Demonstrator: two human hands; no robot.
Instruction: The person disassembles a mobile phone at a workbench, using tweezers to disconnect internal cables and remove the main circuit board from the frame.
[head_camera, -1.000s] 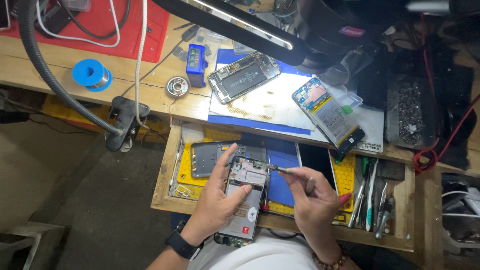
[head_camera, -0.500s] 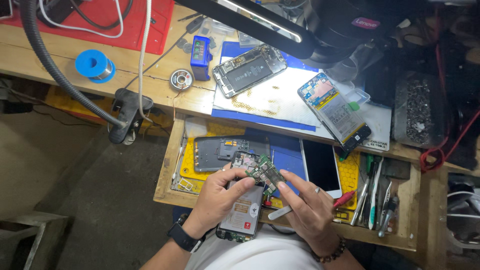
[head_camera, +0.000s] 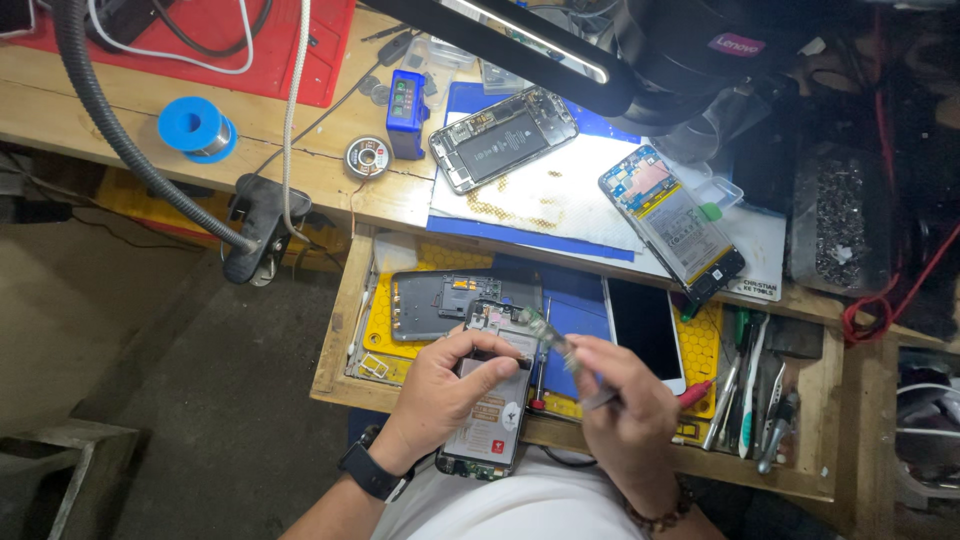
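Phone (head_camera: 492, 410), opened, over drawer's (head_camera: 335, 350) front edge: left hand (head_camera: 445, 392) closed around it; right hand (head_camera: 625, 405) pinching tweezers (head_camera: 560, 352) gripping small circuit board (head_camera: 533, 322).

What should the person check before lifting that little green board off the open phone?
1. Left hand steadies the open phone: ok, thumb lies across it.
2. Right hand grips the tweezers: ok.
3. Tweezers hold the small circuit board: ok, it sits at the tips above the phone's top.
4. Board free of cables or screws: cannot tell, too small.
5. Red-handled screwdriver out of the way: not ok, it lies in the drawer right beside the phone.
6. Spot to set the board down: ok, blue mat lies bare in the drawer.
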